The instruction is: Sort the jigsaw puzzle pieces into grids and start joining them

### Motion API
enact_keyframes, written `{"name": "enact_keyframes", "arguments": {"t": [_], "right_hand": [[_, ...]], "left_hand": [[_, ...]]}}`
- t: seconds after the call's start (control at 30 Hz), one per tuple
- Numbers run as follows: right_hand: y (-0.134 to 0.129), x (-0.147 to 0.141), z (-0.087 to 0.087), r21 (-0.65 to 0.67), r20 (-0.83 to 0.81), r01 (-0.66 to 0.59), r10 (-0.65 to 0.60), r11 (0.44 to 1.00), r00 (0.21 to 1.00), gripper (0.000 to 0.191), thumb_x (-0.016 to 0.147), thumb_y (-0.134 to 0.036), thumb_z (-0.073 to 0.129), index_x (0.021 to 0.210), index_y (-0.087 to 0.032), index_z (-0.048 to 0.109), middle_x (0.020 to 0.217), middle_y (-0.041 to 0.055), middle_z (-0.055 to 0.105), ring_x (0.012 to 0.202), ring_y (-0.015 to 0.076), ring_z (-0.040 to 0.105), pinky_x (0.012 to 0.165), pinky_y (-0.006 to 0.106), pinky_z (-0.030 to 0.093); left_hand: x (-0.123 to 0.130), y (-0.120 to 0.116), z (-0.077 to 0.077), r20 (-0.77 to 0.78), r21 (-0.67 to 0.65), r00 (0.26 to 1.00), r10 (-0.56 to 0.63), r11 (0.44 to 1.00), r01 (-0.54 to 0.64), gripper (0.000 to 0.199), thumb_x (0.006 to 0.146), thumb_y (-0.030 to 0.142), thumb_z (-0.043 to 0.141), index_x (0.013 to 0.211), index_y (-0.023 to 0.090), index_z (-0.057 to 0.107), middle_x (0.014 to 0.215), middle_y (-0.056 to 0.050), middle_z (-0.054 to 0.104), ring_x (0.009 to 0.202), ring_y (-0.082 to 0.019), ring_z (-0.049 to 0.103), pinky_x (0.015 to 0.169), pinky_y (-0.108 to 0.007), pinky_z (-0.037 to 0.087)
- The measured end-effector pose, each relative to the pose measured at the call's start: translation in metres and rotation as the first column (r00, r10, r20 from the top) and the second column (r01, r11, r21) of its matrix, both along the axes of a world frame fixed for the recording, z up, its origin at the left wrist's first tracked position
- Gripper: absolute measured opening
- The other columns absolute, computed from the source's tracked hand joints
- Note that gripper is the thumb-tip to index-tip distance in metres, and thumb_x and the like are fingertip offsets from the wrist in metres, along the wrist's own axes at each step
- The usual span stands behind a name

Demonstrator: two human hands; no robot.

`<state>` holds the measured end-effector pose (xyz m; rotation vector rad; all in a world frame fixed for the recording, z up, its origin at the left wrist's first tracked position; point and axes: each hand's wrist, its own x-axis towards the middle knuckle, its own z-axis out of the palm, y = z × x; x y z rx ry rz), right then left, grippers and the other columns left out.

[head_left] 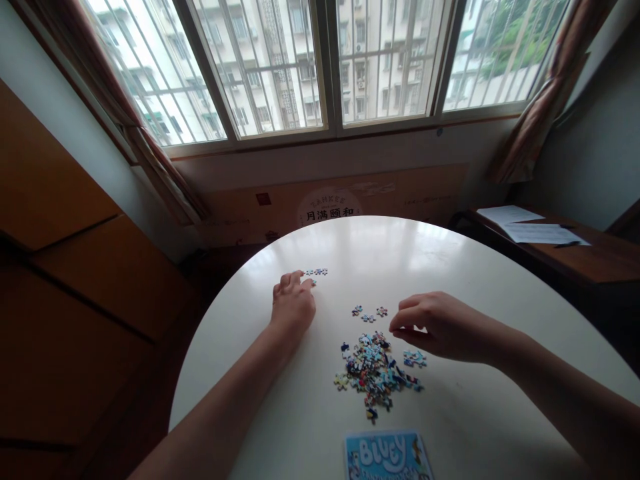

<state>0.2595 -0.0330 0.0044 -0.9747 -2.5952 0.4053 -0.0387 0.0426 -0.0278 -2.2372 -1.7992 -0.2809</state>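
One left hand (294,301) curls half-open at puzzle pieces (318,272); the right hand (436,325) pinches closed, contents unclear.

The blue box (387,457) near you on the table (300,407) said "BLUEY" in big white letters. More words sat under that, too blurry for you to read. Under the window (330,73), a tan panel (283,200) said "月满颐和" in big black Chinese letters. A curvy word sat above those, and little words to the side, but you could not read them for sure. The white papers (545,233) on the right were too fuzzy to read.
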Motion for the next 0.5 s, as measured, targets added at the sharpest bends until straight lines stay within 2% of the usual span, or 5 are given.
{"name": "enact_keyframes", "arguments": {"t": [0.13,0.3,0.4,0.5], "right_hand": [[0.001,0.003,0.000,0.022,-0.006,0.011,-0.011,1.000,1.000,0.020,0.098,-0.024,0.055,0.093,-0.019,0.074,0.080,0.0027,0.069,0.067,0.0093,0.062,0.061,0.021,0.043],[0.003,0.007,-0.001,0.031,-0.011,0.037,-0.036,0.999,0.999,0.021,0.099,-0.026,0.055,0.095,-0.020,0.075,0.082,0.0022,0.069,0.069,0.0099,0.063,0.062,0.021,0.044],[0.004,0.008,-0.002,0.025,-0.013,0.043,-0.042,0.999,0.999,0.021,0.099,-0.026,0.055,0.095,-0.020,0.075,0.082,0.0022,0.069,0.069,0.0100,0.063,0.062,0.022,0.044],[0.005,0.008,-0.002,0.018,-0.014,0.038,-0.038,0.999,0.999,0.022,0.100,-0.027,0.054,0.096,-0.020,0.075,0.082,0.0030,0.069,0.069,0.0103,0.064,0.062,0.022,0.045]], "left_hand": [[-0.014,0.006,0.007,0.014,0.055,1.000,0.027,0.998,-0.028,0.048,0.088,0.012,0.044,0.127,0.023,0.069,0.151,-0.012,0.047,0.138,-0.031,0.040,0.110,-0.048,0.036],[-0.017,0.009,0.005,0.000,-0.095,1.000,-0.015,0.995,0.015,0.046,0.090,0.017,0.046,0.128,0.031,0.068,0.160,-0.008,0.035,0.151,-0.032,0.020,0.119,-0.063,0.015],[-0.009,0.007,0.000,-0.001,-0.121,1.000,-0.027,0.992,0.027,0.041,0.092,0.022,0.046,0.125,0.025,0.070,0.160,-0.010,0.034,0.151,-0.032,0.019,0.120,-0.062,0.012],[-0.001,0.004,-0.001,0.012,-0.110,0.999,-0.035,0.993,0.036,0.039,0.093,0.022,0.043,0.121,0.019,0.071,0.157,-0.012,0.040,0.149,-0.031,0.026,0.120,-0.061,0.015]]}}
